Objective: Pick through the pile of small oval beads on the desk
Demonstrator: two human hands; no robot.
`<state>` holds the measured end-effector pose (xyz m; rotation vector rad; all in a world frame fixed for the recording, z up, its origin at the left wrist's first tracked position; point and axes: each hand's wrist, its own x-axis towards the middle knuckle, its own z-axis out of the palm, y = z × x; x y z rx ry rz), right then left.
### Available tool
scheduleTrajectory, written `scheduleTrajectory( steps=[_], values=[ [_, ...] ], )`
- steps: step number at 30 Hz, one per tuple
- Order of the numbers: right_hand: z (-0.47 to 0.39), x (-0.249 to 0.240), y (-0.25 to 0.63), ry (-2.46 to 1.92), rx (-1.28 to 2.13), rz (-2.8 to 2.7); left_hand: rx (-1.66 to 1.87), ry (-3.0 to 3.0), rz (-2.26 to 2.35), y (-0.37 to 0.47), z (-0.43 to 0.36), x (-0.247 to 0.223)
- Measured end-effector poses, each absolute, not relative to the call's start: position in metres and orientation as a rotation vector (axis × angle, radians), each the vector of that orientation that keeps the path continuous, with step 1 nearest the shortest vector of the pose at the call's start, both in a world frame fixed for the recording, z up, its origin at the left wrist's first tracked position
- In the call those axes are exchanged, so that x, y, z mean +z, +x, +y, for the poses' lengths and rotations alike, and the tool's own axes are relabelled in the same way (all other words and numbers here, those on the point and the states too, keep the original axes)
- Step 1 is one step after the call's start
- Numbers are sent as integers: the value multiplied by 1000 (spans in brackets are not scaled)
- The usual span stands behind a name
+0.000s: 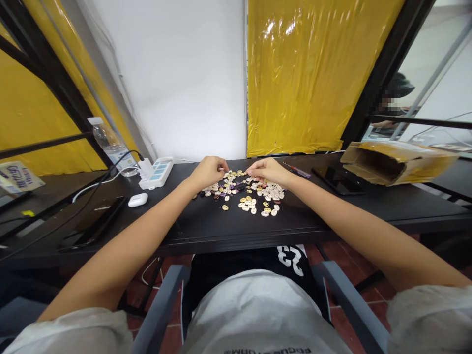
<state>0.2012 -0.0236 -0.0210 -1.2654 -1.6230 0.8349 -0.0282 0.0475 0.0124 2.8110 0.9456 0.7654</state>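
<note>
Small oval buttons (271, 191) in cream, yellow, purple, black and brown lie loosely spread on the black table (206, 227). Some show two holes. At the far left edge of the pile is my left hand (209, 171), its fingers curled in toward the thumb. My right hand (268, 170) hovers over the far right part, thumb and forefinger pinched together and pointing left. Whatever is between the fingertips of either hand is too small to make out. A gap separates the two hands, with more buttons between them. A few buttons lie apart, nearer to me.
On the left are a white earphone case (138, 200), a power strip (158, 173) with cables, a water bottle (114, 147) and a dark tablet (96, 221). A phone (337, 180), a thin pen-like tool (300, 172) and an open cardboard box (396, 164) lie right. Another person is beyond.
</note>
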Motion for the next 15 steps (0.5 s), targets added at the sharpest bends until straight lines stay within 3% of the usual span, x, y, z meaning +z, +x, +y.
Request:
scheduleTrajectory(
  steps=[9, 15],
  values=[
    [-25, -19, 199, -1292, 814, -1590, 573, 2837, 1214, -37, 58, 17],
    [-22, -23, 200, -1313, 766, -1638, 247, 2724, 1580, -42, 49, 25]
  ],
)
